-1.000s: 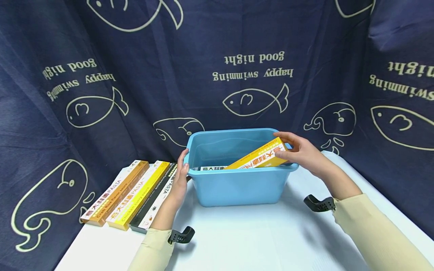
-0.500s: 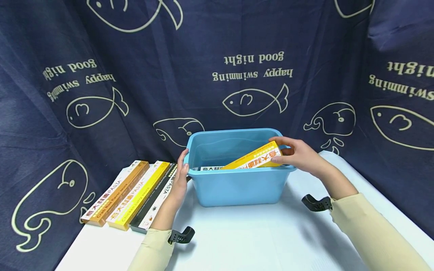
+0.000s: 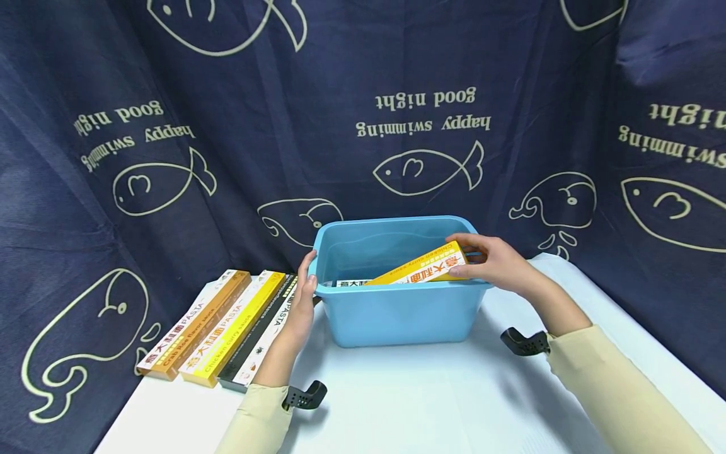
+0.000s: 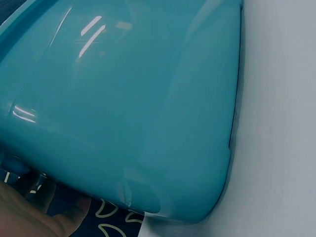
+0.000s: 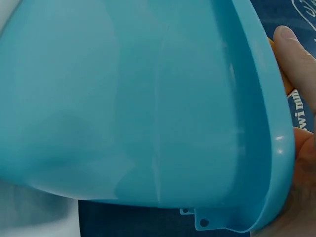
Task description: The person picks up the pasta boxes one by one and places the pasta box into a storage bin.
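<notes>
A blue plastic bin (image 3: 403,315) stands in the middle of the table. My left hand (image 3: 300,302) holds its left rim, fingers at the outer side and thumb near the front corner. In the left wrist view, part of that hand (image 4: 37,212) shows beside the bin wall. At the right end, my right hand (image 3: 493,261) grips a yellow-and-white pasta box (image 3: 428,268) labelled chicken curry. This box slants down to the left into the bin, its lower end hidden by the front wall. A black-and-white pasta box (image 3: 348,284) lies inside, mostly hidden.
Left of the bin, side by side on the white table (image 3: 397,403), lie a brown pasta box (image 3: 195,325), a yellow one (image 3: 235,328) and a black one (image 3: 261,340). A dark blue fish-print curtain (image 3: 317,139) hangs behind and at both sides.
My right hand has moved slightly left and down with the yellow pasta box, whose raised end now sits lower. The left hand stays at the bin's rim.
</notes>
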Motion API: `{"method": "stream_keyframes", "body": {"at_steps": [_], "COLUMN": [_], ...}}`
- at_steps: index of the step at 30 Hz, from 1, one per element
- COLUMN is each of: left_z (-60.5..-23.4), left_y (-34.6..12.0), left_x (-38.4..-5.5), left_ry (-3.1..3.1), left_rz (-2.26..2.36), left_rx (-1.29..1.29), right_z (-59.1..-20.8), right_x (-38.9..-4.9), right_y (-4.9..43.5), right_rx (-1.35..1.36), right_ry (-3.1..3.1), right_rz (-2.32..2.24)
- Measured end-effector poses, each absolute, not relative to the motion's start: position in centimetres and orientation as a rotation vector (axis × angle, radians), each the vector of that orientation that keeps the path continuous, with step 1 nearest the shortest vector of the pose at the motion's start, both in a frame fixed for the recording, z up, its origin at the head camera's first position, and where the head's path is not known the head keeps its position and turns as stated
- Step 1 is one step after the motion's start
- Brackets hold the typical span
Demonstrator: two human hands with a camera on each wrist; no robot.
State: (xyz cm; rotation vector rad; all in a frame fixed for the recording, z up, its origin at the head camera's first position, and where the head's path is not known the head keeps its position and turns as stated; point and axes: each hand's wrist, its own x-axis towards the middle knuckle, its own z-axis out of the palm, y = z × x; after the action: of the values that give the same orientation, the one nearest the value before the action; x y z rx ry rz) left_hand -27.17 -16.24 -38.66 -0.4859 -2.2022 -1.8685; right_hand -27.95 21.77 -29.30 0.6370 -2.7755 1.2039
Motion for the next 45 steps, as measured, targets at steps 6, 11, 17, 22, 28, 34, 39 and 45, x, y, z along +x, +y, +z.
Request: {"method": "stream_keyframes", "body": {"at_steps": [6, 11, 17, 22, 28, 34, 39, 45], "left_z": [-38.8, -38.9, -38.7, -38.7, -38.8, -38.7, -38.6, -38.7], "left_y": [-16.2, -16.2, -16.1, -16.1, -16.2, -16.2, -16.2, -16.2], "left_x": [-27.4, -27.4, -27.3, -27.2, -27.2, -27.1, -27.1, -27.1], "left_ry": [-2.192, -2.191, -2.198, -2.201, -2.204, -2.187, -2.190, -2.188], "left_rz": [-1.863, -1.867, -1.869, -1.877, -1.874, -1.877, -1.875, -1.870], "left_rx": [-0.494, -0.501, -0.482, -0.483, -0.483, -0.506, -0.507, -0.512], "right_z": [-30.5, -31.3, -31.2, -31.1, -31.3, -31.6, -31.9, -32.1], "right_x": [-28.3, -28.4, -28.5, -28.5, -28.4, -28.5, -28.5, -28.3], "right_y": [22.3, 22.8, 22.6, 22.6, 22.6, 22.7, 22.7, 22.6], "right_rx": [0.582, 0.564, 0.568, 0.549, 0.543, 0.660, 0.727, 0.658], "right_ry": [-2.787, -2.772, -2.767, -2.784, -2.801, -2.723, -2.671, -2.667], "right_rz": [1.159, 1.213, 1.245, 1.235, 1.200, 1.208, 1.202, 1.201]}}
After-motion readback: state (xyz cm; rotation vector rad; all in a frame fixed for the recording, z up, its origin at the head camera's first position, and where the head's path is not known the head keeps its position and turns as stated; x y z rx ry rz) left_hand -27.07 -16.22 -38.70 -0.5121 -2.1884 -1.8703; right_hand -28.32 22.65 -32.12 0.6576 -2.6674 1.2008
